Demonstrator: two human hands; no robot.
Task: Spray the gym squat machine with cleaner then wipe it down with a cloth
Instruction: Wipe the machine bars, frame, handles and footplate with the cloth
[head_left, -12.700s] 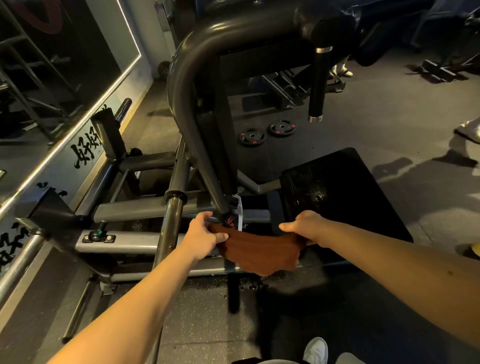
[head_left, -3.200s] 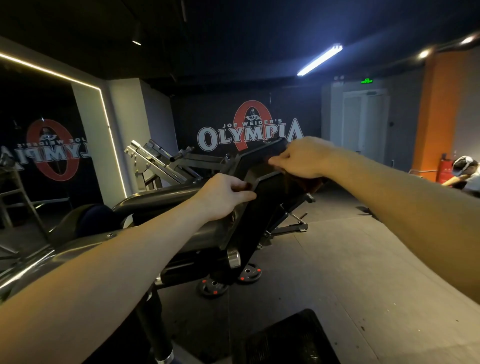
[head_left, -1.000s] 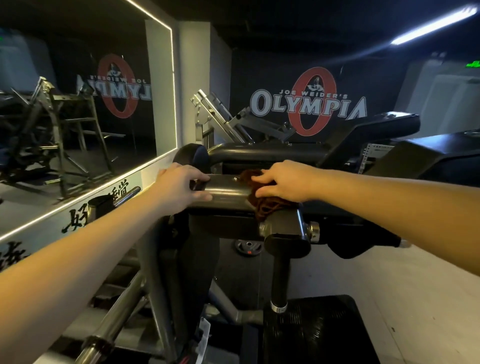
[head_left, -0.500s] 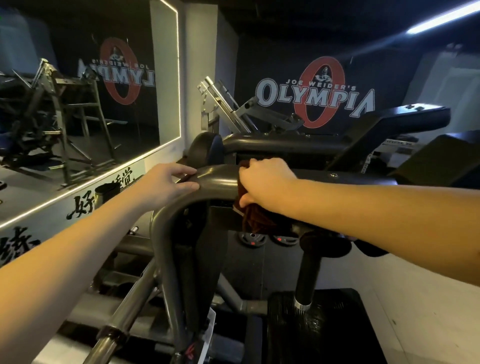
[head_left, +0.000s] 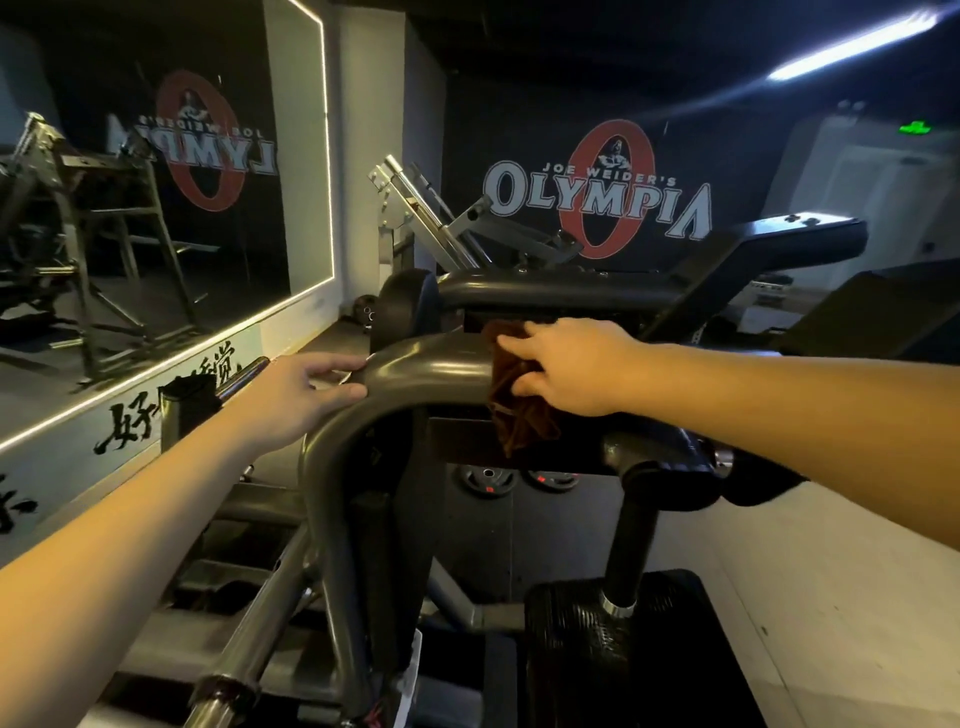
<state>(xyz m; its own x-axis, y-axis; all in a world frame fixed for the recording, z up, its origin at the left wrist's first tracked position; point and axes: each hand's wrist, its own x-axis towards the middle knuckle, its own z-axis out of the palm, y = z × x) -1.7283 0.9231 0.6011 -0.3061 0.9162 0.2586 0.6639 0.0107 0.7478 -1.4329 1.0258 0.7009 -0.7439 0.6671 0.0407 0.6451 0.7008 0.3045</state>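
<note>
Looking from the head camera, where is the brown cloth (head_left: 514, 410)?
— It hangs over the curved gray bar (head_left: 431, 371) at the top of the squat machine (head_left: 337, 519). The right hand (head_left: 566, 371) lies on it and presses it down, fingers mostly straight, thumb on the near side.
— And the left hand (head_left: 306, 387)?
— Its fingers are straight too. It rests on the bend of the bar and holds nothing.
— Which way should the cloth go?
— Left, I think. The bar runs side to side under the right hand, then bends down by the left hand. The bare bend lies between the two hands, just left of the cloth. The right hand has the cloth, so it should slide it. I see no spray bottle.
— Any words?
— The wall sign (head_left: 597, 195) says "JOE WEIDER'S OLYMPIA". The mirror (head_left: 156, 208) shows it backwards. Black Chinese writing (head_left: 130, 421) runs under the mirror. I cannot read it.
</note>
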